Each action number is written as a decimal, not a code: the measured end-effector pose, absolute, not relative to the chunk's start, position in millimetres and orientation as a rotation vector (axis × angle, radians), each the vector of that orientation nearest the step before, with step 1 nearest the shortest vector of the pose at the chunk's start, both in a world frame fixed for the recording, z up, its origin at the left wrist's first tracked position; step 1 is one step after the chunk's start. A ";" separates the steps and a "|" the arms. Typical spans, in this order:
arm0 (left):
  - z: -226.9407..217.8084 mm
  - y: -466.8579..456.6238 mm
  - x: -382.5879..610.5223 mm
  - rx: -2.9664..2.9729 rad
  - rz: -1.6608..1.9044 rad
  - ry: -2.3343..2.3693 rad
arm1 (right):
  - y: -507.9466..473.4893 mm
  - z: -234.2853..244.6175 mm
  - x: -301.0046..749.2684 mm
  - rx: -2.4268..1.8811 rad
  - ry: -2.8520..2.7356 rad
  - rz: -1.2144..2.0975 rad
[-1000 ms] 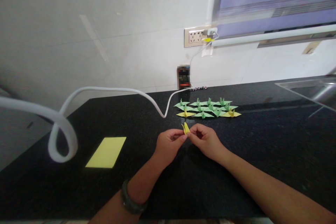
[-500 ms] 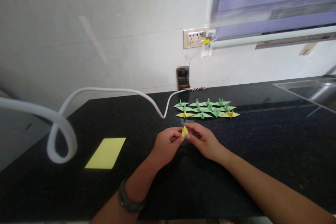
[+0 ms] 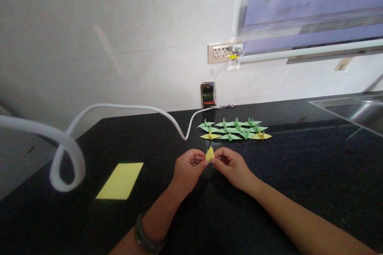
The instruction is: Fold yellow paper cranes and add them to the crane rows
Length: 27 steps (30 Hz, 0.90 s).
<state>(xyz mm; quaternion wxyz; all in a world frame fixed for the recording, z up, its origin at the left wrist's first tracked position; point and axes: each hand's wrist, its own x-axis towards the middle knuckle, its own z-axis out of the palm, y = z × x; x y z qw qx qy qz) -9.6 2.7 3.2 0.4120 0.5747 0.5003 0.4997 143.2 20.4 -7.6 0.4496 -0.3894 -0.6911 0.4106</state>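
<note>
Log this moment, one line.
left hand, right hand: holding folded yellow paper | beyond: green and yellow paper cranes | far left: yellow sheet

- a plug (image 3: 237,48) is fitted into the wall socket (image 3: 220,52)
- a white tube (image 3: 78,163) is looped at the left
- a metal sink (image 3: 356,112) is set into the counter (image 3: 314,159)

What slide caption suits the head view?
Both hands hold a folded yellow paper in front of green and yellow paper cranes.

Hands (image 3: 189,168) pinching folded yellow paper (image 3: 210,153), paper cranes (image 3: 230,136), black counter (image 3: 299,167)
</note>
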 end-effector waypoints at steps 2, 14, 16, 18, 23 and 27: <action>4.7 2.0 -8.2 1.317 1.245 1.178 | 19.6 -7.6 141.9 -0.912 -1.645 1.149; 10.2 -1.6 -3.3 1.170 1.159 1.111 | 19.1 -2.8 148.4 -0.944 -1.710 1.184; 10.3 -1.4 -3.7 1.216 1.163 1.122 | 19.2 -2.9 147.1 -0.945 -1.694 1.230; 9.6 -1.2 -4.8 1.280 1.167 1.122 | 19.6 -3.7 145.0 -0.913 -1.642 1.301; 7.2 -2.5 -8.0 1.480 1.134 1.156 | 19.9 -5.0 143.2 -0.814 -1.474 1.412; 5.7 -4.7 -5.6 1.506 1.114 1.167 | 19.2 -2.8 146.5 -0.864 -1.518 1.338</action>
